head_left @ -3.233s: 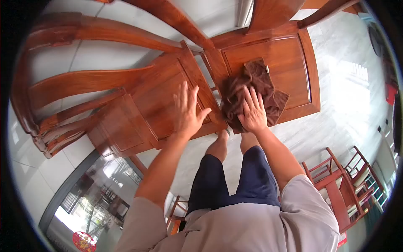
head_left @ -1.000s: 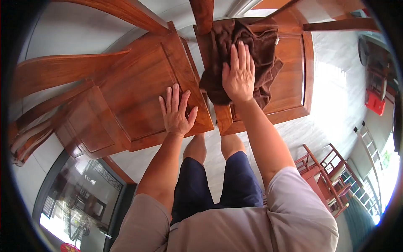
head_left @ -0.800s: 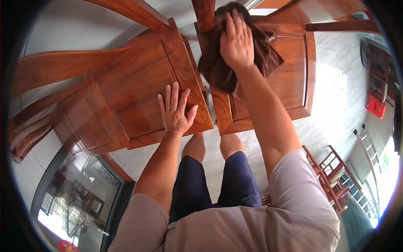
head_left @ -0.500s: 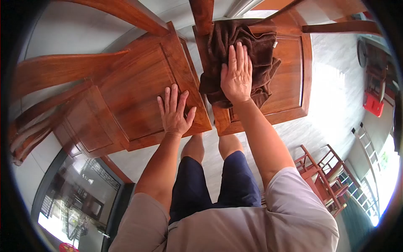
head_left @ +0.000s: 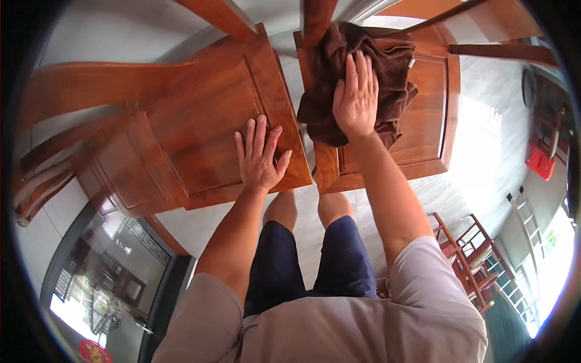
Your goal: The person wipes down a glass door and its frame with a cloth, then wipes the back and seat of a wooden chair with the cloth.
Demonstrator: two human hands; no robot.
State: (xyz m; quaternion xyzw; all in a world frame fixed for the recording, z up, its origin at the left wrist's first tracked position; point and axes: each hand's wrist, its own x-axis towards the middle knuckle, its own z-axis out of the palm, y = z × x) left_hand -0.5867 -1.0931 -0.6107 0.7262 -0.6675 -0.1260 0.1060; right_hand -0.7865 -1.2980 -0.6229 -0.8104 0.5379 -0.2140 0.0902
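Note:
My left hand point(head_left: 260, 157) lies palm down on a reddish-brown wooden seat point(head_left: 200, 121), near its right edge. Its fingers are spread and hold nothing. On a second wooden seat point(head_left: 426, 109), to the right, rests a crumpled dark brown cloth point(head_left: 396, 78). My right hand point(head_left: 357, 100) presses flat on top of this cloth, fingers stretched out rather than wrapped round it. A small white tag point(head_left: 411, 63) shows at the cloth's right side. The cloth covers the left part of that seat. A narrow gap separates the two seats.
Curved wooden armrests point(head_left: 109, 85) and posts rise around the seats. A glass-topped dark table point(head_left: 109, 272) stands at lower left. Wooden chairs point(head_left: 466, 260) and a ladder point(head_left: 526, 218) are at right, below a red stool point(head_left: 540, 162).
The view has shifted slightly, so both seats appear further right and higher. Both hands stay on the same surfaces, my right hand still flat on the cloth.

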